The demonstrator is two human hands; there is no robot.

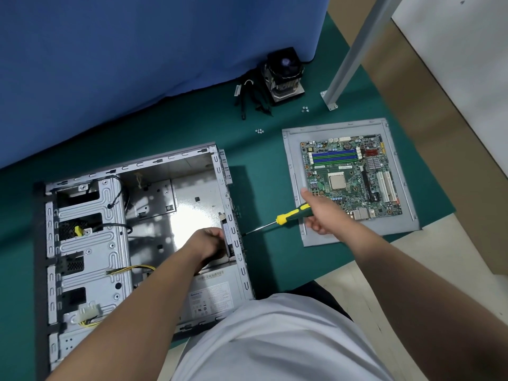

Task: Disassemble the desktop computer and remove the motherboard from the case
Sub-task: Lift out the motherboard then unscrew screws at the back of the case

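The case (176, 204) lies open on its side on the green mat (255, 149) that covers the bench, its bay cage (88, 243) to the left and the power supply (214, 295) at the near end. The motherboard (350, 177) is out of the case: it rests flat on the grey side panel (291, 149), well to the right of the case.

The left hand (207, 242) reaches into the case and its fingers (220, 233) curl around a small grey part at the right wall, seemingly a bracket, though the view there is too cramped to be sure. The right hand (320, 213) grips the yellow-and-green handle of a screwdriver (277, 220), with the fingers wrapped around it. The shaft points left and its tip sits at the outside of the case's right wall, just beside the left hand. This hand hovers over the near left corner of the side panel.

At the back of the mat, against a blue cloth (137, 50), stands the cooler (284, 75) with a bundle of black cables (251, 99) beside it. Two little clusters of screws (259, 130) lie loose on the mat between the cooler and the side panel. A grey post (354, 50) rises from the mat to the right of the cooler.
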